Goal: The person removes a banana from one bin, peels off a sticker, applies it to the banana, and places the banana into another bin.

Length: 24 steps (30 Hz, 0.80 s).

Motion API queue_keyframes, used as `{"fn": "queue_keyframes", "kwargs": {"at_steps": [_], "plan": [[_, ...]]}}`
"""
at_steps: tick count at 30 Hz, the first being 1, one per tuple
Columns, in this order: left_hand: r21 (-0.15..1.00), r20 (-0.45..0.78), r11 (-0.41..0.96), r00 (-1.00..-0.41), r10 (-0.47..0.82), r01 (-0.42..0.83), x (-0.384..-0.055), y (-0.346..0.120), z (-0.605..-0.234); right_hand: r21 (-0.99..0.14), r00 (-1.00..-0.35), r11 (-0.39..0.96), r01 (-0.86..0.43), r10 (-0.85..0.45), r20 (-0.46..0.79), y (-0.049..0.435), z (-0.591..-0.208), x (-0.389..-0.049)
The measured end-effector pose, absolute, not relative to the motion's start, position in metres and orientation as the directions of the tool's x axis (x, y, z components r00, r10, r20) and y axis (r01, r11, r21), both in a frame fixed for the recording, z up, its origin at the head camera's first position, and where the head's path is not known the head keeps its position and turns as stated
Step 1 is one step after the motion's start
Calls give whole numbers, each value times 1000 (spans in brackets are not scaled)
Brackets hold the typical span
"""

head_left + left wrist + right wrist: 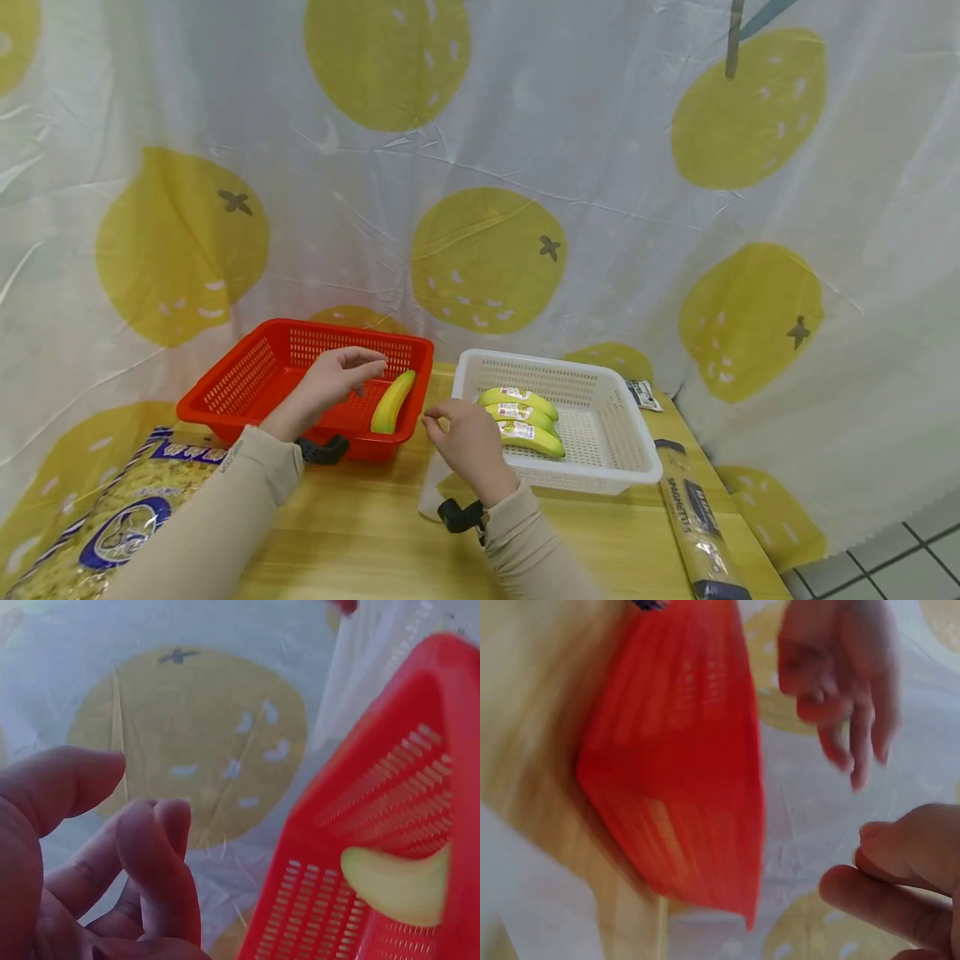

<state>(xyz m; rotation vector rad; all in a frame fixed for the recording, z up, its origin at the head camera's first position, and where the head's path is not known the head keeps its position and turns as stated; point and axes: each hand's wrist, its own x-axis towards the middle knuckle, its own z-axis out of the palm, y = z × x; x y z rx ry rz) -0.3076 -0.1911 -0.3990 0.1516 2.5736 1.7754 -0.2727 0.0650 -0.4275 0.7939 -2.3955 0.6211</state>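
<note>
My left hand (337,382) hovers over the red basket (251,392) with loosely bent fingers and nothing in them. One banana (392,404) lies along that basket's right side; part of it also shows in the left wrist view. Between the two baskets is my right hand (471,446), near the white basket's left front. Its thumb and fingers are loosely bent, holding nothing visible. Several bananas with white labels (521,412) lie side by side in the left part of the white basket (551,361). The right wrist view, blurred, shows both hands beside the red basket's outer wall (675,757).
A large clear bag of yellow pasta (138,521) lies at the table's left. On the right is a spaghetti pack (693,521), with a small printed paper (643,395) behind it. A lemon-patterned curtain (360,242) hangs behind the wooden table (375,533).
</note>
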Motion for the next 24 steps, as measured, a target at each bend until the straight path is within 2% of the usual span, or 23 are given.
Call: {"fn": "queue_keyframes", "kwargs": {"at_steps": [6,8,11,15,19,24], "plan": [[902,-78,432,-992,102,-27,-347,-217,-396,-11,-575,785,-619,-444,687,42,-455,-264],[886,-108,461,-990,90,-54,-356,-220,-399,44,-519,786,-617,-448,727,39,-460,-265],[856,-155,507,-985,69,-99,-367,-220,-406,66,-438,763,-643,-437,786,36,-467,-269],[821,-214,553,-974,67,-143,-379,-221,-423,26,-381,717,-696,-400,834,34,-474,-273],[790,-243,595,-966,87,-145,-389,-217,-438,9,-376,717,-697,-376,847,32,-477,-274],[703,-298,701,-945,135,-122,-393,-208,-445,-4,-428,773,-634,-346,835,28,-476,-269]]}}
